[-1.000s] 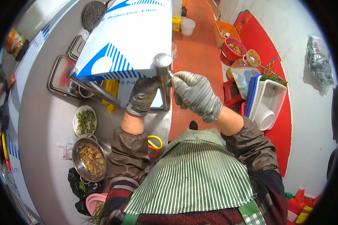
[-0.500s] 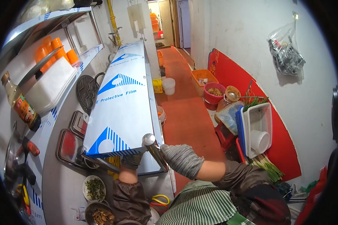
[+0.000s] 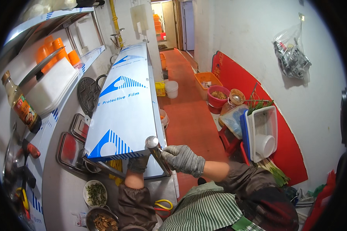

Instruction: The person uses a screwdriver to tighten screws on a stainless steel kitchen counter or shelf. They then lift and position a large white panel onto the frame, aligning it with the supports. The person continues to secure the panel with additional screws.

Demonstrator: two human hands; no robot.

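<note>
A long steel shelf (image 3: pixel 123 104) covered in white film with blue markings runs away from me. At its near right corner stands a round-topped metal post (image 3: pixel 152 144). My right hand (image 3: pixel 184 159), in a grey knit glove, is closed with its fingertips beside the post. What those fingers hold, if anything, is too small to make out. My left hand (image 3: pixel 138 164), gloved alike, reaches under the shelf's near edge, which hides its fingers. Near my left forearm sit a bowl of chopped greens (image 3: pixel 95 193) and a pan of brown pieces (image 3: pixel 102 221).
Yellow-and-red-handled scissors (image 3: pixel 164 205) lie on the counter by my left sleeve. On the left rack stand a sauce bottle (image 3: pixel 22 103) and orange cups (image 3: pixel 58 50). Along the red floor (image 3: pixel 185 115) are a pink bucket (image 3: pixel 217 101), an orange tub (image 3: pixel 206 79) and a white basket (image 3: pixel 272 111).
My right hand has turned at the wrist, so its curled fingers show more. The left hand stays under the shelf edge. My view has shifted slightly.
</note>
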